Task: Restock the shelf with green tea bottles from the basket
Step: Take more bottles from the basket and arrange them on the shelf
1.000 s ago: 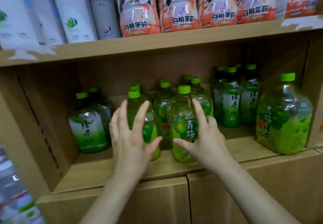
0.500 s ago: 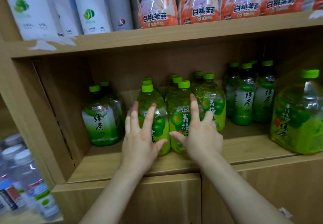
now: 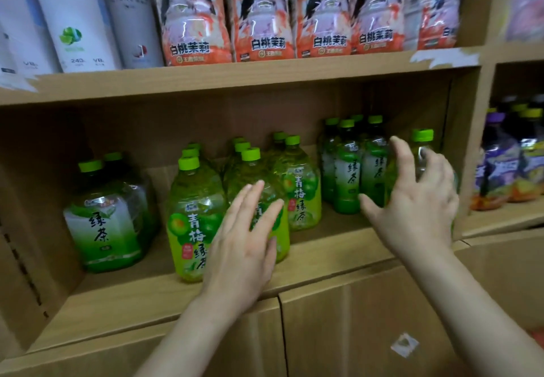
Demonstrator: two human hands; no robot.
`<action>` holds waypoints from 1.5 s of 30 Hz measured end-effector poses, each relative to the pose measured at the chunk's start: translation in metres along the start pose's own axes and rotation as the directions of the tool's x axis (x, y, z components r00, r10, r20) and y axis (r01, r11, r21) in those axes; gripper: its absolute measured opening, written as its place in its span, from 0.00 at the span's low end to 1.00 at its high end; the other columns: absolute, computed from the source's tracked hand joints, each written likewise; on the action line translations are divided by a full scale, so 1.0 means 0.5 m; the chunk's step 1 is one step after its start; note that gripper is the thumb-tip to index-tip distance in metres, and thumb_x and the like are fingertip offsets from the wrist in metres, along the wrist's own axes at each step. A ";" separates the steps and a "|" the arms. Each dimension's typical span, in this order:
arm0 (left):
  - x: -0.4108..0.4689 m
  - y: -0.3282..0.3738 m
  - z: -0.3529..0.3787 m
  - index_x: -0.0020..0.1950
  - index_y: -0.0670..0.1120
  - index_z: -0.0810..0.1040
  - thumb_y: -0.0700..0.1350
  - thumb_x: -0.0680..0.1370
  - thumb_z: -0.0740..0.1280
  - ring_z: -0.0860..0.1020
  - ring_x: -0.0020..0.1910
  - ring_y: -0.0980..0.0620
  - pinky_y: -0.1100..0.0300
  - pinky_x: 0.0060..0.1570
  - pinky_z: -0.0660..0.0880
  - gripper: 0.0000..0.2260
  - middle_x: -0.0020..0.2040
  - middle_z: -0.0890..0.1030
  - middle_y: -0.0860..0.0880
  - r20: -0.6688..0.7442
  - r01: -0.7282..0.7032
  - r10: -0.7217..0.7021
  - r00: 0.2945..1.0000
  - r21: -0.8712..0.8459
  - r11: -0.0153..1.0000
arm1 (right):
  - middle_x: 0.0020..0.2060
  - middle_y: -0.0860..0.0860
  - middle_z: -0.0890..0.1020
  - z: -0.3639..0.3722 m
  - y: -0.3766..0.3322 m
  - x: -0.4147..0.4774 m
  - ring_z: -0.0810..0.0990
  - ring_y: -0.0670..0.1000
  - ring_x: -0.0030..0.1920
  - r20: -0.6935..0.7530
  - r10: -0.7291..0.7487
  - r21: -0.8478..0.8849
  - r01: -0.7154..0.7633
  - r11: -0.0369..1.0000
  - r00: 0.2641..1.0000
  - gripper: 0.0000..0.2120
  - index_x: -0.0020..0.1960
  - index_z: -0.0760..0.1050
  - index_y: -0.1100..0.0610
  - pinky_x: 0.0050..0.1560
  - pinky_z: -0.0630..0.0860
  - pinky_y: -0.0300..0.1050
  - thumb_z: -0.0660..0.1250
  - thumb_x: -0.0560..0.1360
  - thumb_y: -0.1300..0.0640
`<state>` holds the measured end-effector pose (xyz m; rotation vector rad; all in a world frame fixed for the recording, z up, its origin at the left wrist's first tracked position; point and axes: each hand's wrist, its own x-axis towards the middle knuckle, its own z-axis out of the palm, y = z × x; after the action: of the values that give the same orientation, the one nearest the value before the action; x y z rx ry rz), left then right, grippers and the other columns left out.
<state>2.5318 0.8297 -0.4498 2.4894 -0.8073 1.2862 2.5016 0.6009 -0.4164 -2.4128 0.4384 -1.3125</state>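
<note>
Green tea bottles with light-green caps stand on the cardboard-brown shelf (image 3: 338,247). A yellow-green plum tea cluster (image 3: 192,220) fills the middle. Wide green-label bottles (image 3: 103,223) stand at the left, slim dark green ones (image 3: 348,176) at the back right. A lone yellow-green bottle (image 3: 424,153) stands at the far right front. My left hand (image 3: 244,247) is spread flat in front of the middle cluster, holding nothing. My right hand (image 3: 418,200) is spread open in front of the lone bottle, covering most of it. No basket shows.
The upper shelf (image 3: 235,78) carries white cans (image 3: 79,17) and orange-labelled peach drink bottles (image 3: 265,14). Purple-labelled bottles (image 3: 506,164) stand in the compartment to the right. Cardboard panels (image 3: 353,332) close off the space below the shelf.
My right hand left the middle plum tea bottles and swung right to the lone bottle. My left hand shifted right across the middle cluster. The camera view moved rightward.
</note>
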 end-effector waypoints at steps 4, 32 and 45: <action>0.028 0.057 0.049 0.67 0.50 0.72 0.41 0.71 0.71 0.65 0.72 0.45 0.51 0.67 0.67 0.25 0.72 0.67 0.45 0.153 -0.065 0.076 0.985 -0.078 0.995 | 0.75 0.57 0.50 0.013 0.061 0.051 0.49 0.62 0.75 0.109 0.109 -0.122 -0.095 0.988 0.988 0.45 0.73 0.44 0.38 0.67 0.58 0.68 0.72 0.69 0.43; 0.054 0.036 0.053 0.73 0.52 0.62 0.61 0.63 0.75 0.62 0.72 0.43 0.42 0.70 0.51 0.43 0.73 0.66 0.42 0.154 -0.068 0.035 0.987 0.214 0.974 | 0.65 0.51 0.74 0.050 0.023 0.010 0.72 0.52 0.65 0.445 -0.199 0.529 -0.077 0.845 0.873 0.34 0.71 0.55 0.43 0.61 0.70 0.45 0.71 0.73 0.56; 0.056 0.026 0.074 0.68 0.51 0.72 0.59 0.66 0.73 0.69 0.69 0.41 0.39 0.70 0.56 0.32 0.68 0.73 0.40 0.138 -0.134 0.097 0.986 0.290 0.948 | 0.54 0.54 0.81 0.138 -0.033 -0.018 0.80 0.57 0.53 0.290 -0.060 0.434 -0.076 0.898 0.955 0.31 0.72 0.62 0.47 0.56 0.76 0.56 0.71 0.73 0.52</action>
<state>2.5624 0.7926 -0.4500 2.8194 -0.8550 1.3974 2.5571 0.6307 -0.4504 -2.1592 0.0528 -0.8977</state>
